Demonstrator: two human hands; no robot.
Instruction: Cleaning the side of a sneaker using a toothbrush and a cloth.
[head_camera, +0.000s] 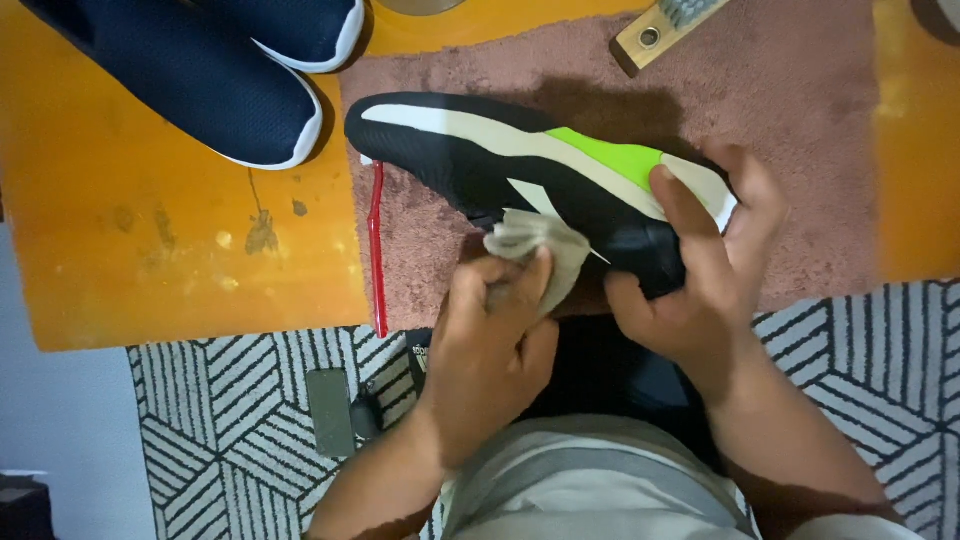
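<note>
Your left hand (497, 335) pinches a pale cloth (540, 250) against the black sneaker (520, 170); your right hand (700, 270) clasps its heel.

Lying on the pinkish mat (800, 120), the sneaker runs long from heel at 3 o'clock to toe at 10 o'clock. Your cloth presses its near side at mid-length, touching, just at 12 o'clock from your left fingers. A red toothbrush (377, 250) lies at 9 o'clock, a pair of navy shoes (200, 70) at 11 o'clock.

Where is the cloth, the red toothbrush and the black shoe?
cloth (545, 248), head view, on its folded middle.
red toothbrush (377, 250), head view, on its handle.
black shoe (440, 150), head view, on its toe side.
</note>
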